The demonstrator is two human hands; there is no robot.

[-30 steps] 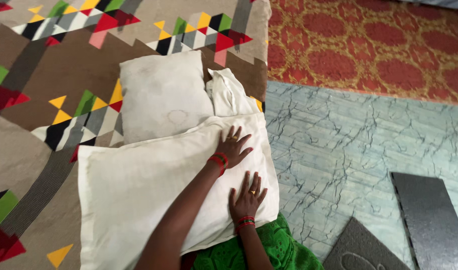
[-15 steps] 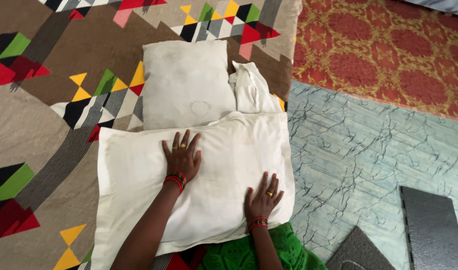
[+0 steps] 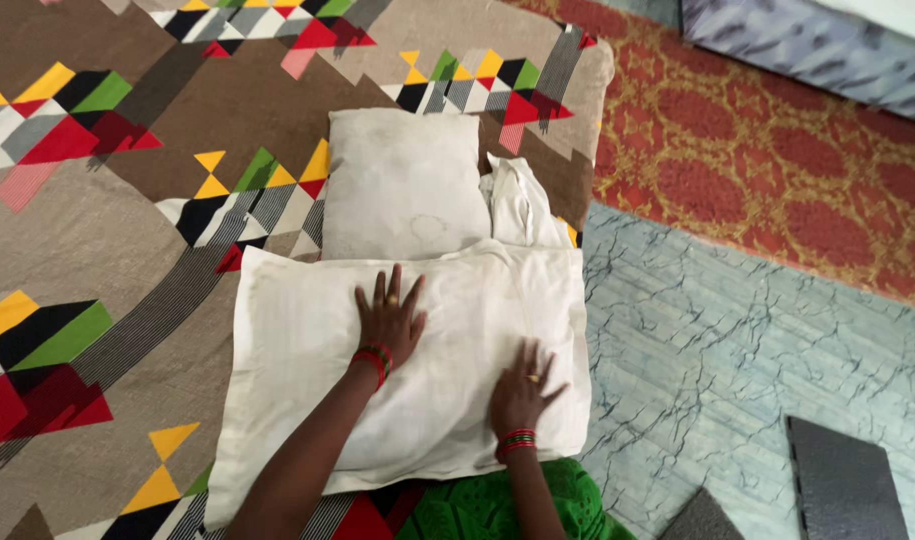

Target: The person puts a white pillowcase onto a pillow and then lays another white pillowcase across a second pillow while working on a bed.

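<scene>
A large cream pillow (image 3: 307, 370) in its case lies across the near edge of a bed covered with a brown geometric-patterned sheet (image 3: 97, 230). My left hand (image 3: 389, 318) lies flat on the pillow's middle, fingers spread. My right hand (image 3: 522, 390) presses flat on the pillow's right part near its lower edge. Both wrists carry red and green bangles. Behind the big pillow lies a smaller, stained white pillow (image 3: 402, 180), with a crumpled white cloth (image 3: 522, 205) at its right side.
Right of the bed the floor is pale green marble (image 3: 717, 340), with a red patterned carpet (image 3: 767, 180) beyond it. A dark mat (image 3: 842, 490) lies at the lower right. My green garment (image 3: 497, 510) shows below the pillow.
My left hand slid from the pillow's upper right corner to its middle. My right hand stayed on the pillow's right part. The view shifted, so the bed appears further right and lower.
</scene>
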